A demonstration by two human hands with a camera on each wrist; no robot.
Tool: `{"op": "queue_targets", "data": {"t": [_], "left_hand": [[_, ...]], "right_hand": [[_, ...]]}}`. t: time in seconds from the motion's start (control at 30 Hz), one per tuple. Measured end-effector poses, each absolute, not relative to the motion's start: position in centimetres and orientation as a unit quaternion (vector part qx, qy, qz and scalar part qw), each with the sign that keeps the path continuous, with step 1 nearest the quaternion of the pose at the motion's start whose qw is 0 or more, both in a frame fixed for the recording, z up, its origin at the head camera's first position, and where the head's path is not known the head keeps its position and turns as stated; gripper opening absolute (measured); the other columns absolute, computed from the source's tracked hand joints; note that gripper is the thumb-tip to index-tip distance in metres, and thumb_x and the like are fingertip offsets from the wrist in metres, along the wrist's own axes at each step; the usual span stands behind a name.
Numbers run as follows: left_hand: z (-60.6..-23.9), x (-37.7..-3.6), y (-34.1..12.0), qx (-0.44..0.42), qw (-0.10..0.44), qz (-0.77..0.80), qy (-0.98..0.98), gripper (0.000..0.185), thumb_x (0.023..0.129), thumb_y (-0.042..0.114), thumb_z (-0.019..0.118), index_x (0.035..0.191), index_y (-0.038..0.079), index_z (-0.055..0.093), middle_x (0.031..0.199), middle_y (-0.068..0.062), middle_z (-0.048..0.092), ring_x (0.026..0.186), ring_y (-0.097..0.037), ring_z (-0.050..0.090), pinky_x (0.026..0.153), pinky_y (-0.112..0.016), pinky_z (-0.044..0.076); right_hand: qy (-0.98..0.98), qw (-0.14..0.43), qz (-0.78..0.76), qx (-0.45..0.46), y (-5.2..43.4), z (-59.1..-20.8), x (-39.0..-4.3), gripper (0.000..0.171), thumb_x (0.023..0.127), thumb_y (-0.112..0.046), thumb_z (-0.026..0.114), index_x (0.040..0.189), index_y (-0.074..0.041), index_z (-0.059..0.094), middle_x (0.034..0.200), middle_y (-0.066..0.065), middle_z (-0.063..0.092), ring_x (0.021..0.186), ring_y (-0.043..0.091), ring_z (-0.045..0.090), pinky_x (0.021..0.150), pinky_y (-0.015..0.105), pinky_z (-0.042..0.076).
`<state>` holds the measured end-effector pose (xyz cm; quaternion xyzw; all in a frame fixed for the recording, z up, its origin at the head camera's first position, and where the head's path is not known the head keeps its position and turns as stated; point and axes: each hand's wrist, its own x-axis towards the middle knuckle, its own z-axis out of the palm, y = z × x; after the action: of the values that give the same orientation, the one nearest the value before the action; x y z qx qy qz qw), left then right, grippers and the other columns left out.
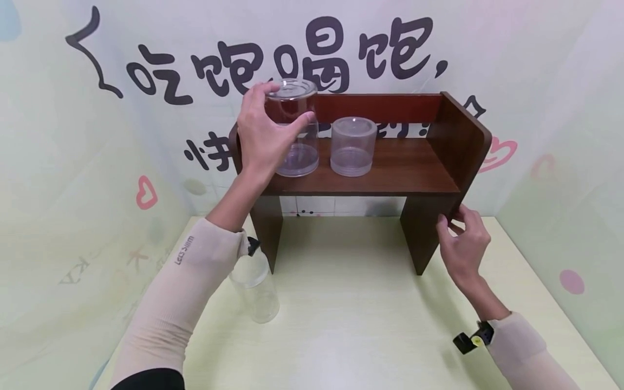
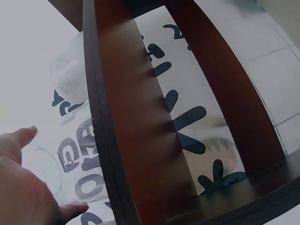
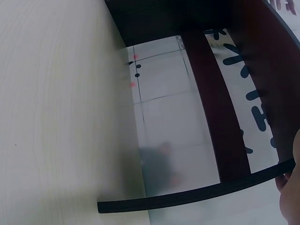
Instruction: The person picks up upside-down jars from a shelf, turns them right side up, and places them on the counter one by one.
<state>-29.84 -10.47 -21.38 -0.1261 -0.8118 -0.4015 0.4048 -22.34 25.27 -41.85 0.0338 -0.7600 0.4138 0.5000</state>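
A small brown wooden shelf (image 1: 404, 173) stands on the table. My left hand (image 1: 263, 127) holds a tall clear jar (image 1: 302, 154) near its top, at the shelf's left end, with thumb and fingers on opposite sides. Beside it, to the right, sits a shorter clear jar (image 1: 353, 151). My right hand (image 1: 465, 244) grips the lower edge of the shelf's right side panel (image 1: 424, 233), thumb in front and fingers partly hidden behind. In the left wrist view, the jar beside my fingers is only faintly outlined.
Another clear jar (image 1: 260, 292) stands on the pale table (image 1: 341, 325) below my left forearm, partly covered by it. Behind the shelf hangs a printed backdrop (image 1: 161, 124) with black lettering; its side panels flank the table.
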Motion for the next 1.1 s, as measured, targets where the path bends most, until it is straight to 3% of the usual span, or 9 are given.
{"op": "queue_targets", "data": {"t": [0.3, 0.47, 0.63, 0.87, 1.1], "left_hand": [[-20.8, -28.5, -10.2, -0.156, 0.403, -0.399, -0.809, 0.072, 0.081, 0.045, 0.092, 0.134, 0.005, 0.064, 0.144, -0.008, 0.063, 0.136, -0.015, 0.053, 0.113, -0.021, 0.04], [-20.3, -27.0, -10.0, -0.167, 0.391, -0.4, -0.812, 0.073, 0.081, 0.046, 0.092, 0.136, 0.006, 0.064, 0.155, -0.009, 0.056, 0.149, -0.013, 0.043, 0.122, -0.021, 0.03], [-19.8, -25.5, -10.1, -0.185, 0.39, -0.408, -0.804, 0.074, 0.08, 0.042, 0.094, 0.137, 0.005, 0.064, 0.159, -0.011, 0.051, 0.153, -0.014, 0.038, 0.125, -0.022, 0.026], [-19.8, -23.9, -10.3, -0.225, 0.427, -0.42, -0.769, 0.071, 0.077, 0.031, 0.097, 0.133, 0.0, 0.066, 0.151, -0.017, 0.057, 0.15, -0.016, 0.044, 0.123, -0.023, 0.033], [-19.6, -22.1, -10.6, -0.256, 0.394, -0.504, -0.725, 0.067, 0.074, 0.011, 0.098, 0.13, -0.007, 0.064, 0.153, -0.019, 0.053, 0.147, -0.013, 0.047, 0.116, -0.025, 0.046]], "right_hand": [[-0.761, 0.503, 0.409, 0.03, 25.4, -42.0, -22.4, 0.025, 0.091, -0.001, 0.071, 0.113, 0.012, 0.072, 0.097, 0.027, 0.069, 0.089, 0.0, 0.064, 0.078, 0.001, 0.051], [-0.762, 0.498, 0.414, 0.031, 25.4, -42.0, -22.3, 0.025, 0.092, -0.001, 0.071, 0.113, 0.013, 0.071, 0.097, 0.028, 0.068, 0.09, -0.003, 0.062, 0.078, 0.001, 0.051], [-0.764, 0.497, 0.41, 0.03, 25.5, -42.0, -22.4, 0.027, 0.092, -0.003, 0.069, 0.114, 0.012, 0.071, 0.096, 0.029, 0.067, 0.089, 0.003, 0.065, 0.078, 0.001, 0.051], [-0.764, 0.497, 0.41, 0.035, 25.7, -42.0, -22.4, 0.028, 0.092, -0.002, 0.069, 0.115, 0.013, 0.071, 0.096, 0.03, 0.066, 0.09, -0.01, 0.06, 0.078, 0.0, 0.05], [-0.76, 0.5, 0.414, 0.037, 25.5, -41.8, -22.5, 0.026, 0.091, 0.001, 0.071, 0.115, 0.011, 0.073, 0.095, 0.028, 0.067, 0.09, -0.015, 0.058, 0.077, 0.001, 0.051]]}}
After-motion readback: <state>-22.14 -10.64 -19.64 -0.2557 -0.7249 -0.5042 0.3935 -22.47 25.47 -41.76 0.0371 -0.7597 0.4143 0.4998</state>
